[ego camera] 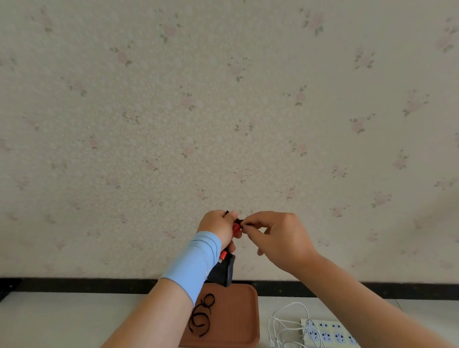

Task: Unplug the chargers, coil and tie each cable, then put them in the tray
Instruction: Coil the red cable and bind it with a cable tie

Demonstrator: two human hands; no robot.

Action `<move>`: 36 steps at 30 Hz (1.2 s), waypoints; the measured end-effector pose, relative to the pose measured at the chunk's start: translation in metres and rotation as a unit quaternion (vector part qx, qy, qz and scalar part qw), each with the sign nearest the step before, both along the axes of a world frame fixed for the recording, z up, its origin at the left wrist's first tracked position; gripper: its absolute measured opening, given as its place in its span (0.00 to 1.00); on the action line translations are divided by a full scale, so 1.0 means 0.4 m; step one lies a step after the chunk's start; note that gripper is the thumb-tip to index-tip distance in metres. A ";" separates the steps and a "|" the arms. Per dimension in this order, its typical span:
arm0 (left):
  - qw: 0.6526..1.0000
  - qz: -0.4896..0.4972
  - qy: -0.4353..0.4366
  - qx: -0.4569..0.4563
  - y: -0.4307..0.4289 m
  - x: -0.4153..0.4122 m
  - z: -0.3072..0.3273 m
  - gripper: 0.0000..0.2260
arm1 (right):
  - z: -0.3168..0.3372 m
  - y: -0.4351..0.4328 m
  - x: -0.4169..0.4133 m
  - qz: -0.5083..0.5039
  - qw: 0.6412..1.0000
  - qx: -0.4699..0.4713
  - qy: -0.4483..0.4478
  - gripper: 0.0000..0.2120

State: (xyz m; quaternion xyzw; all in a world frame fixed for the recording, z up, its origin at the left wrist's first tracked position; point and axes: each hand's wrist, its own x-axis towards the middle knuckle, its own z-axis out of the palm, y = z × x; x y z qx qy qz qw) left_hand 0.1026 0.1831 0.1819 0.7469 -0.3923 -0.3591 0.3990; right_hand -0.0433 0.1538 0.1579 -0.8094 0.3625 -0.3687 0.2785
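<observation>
Both hands are being held raised before the wall, above the far end of the tray (254, 309). The left hand (218, 227) is being kept clenched round the coiled red cable (236, 228), with its black charger (225, 270) hanging below the wrist. The right hand (280, 235) is pinching a thin black tie (243, 223) against the coil.

By judgement, 2 risks are being run. The tie could be let slip from so small a pinch, or the coil could spring open if the left grip is eased. The hanging charger could also be swung against the tray.

Spare ties (201, 316) are lying in the tray, and the white cable (290, 333) is lying untied on the floor beside the power strip (328, 330). No brand, label or writing is being shown legibly.
</observation>
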 end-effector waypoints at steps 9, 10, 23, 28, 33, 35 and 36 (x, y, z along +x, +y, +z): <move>0.991 0.076 0.006 -0.108 -0.007 -0.024 -0.001 0.13 | 0.027 0.029 0.025 -0.066 0.976 0.169 -0.124 0.04; 0.990 0.084 0.010 -0.116 -0.008 -0.029 0.000 0.13 | 0.030 0.034 0.027 -0.076 0.969 0.188 -0.143 0.05; 0.965 -0.024 0.239 -0.103 0.016 -0.032 0.034 0.16 | 0.059 0.018 -0.006 0.007 0.896 0.378 -0.235 0.04; 0.958 -0.088 0.263 -0.077 0.031 -0.019 0.050 0.19 | 0.064 0.010 -0.021 0.039 0.922 0.325 -0.208 0.02; 0.972 -0.118 0.183 -0.091 0.046 -0.017 0.064 0.19 | 0.073 0.015 -0.032 0.013 0.951 0.262 -0.165 0.03; 0.975 -0.127 0.144 -0.114 0.049 -0.018 0.068 0.16 | 0.075 0.012 -0.036 0.006 0.948 0.271 -0.168 0.04; 0.977 -0.130 0.115 -0.126 0.049 -0.018 0.070 0.15 | 0.076 0.010 -0.038 0.011 0.944 0.280 -0.174 0.04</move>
